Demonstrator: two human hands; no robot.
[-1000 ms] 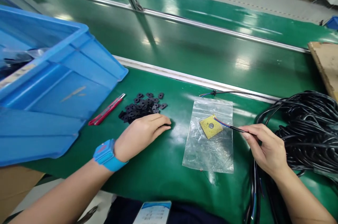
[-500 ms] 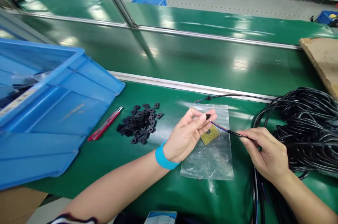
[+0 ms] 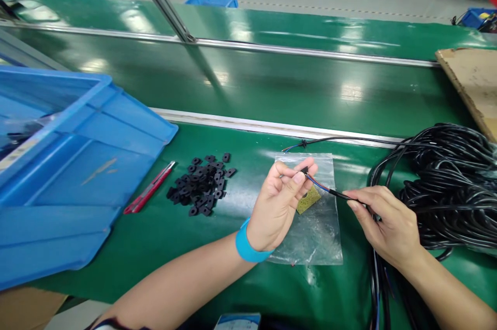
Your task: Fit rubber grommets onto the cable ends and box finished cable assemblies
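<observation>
Pinched between the thumb and fingertips of the left hand (image 3: pixel 277 203) is a small black piece (image 3: pixel 305 170), raised just above a clear plastic bag (image 3: pixel 314 237) that lies flat on the green table (image 3: pixel 240 262). The left fingers are pressed together on the piece, with the palm turned up and toward the right. A thin black cable (image 3: pixel 338 195) is gripped by the right hand (image 3: pixel 382 226) between thumb and forefinger, the remaining fingers being curled loosely beneath it. The long axis of the cable end runs from lower right to upper left, and its stripped tip, where red and blue wires (image 3: pixel 316 184) are exposed, is pointed up and left at the black piece. The wire tips are seen to meet the piece; whether they are threaded through it cannot be told.

A yellow square pad (image 3: pixel 310 200) is seen inside the bag, partly hidden by the left hand. A blue wristband (image 3: pixel 248 244) is worn on the left wrist. To the left a heap of small black pieces (image 3: pixel 202 185) is spread on the table, with a red utility knife (image 3: pixel 149 194) just beside it and a large blue bin (image 3: pixel 77 164) farther left. A big coil of black cable (image 3: pixel 446 185) is piled on the right, near the right hand.
</observation>
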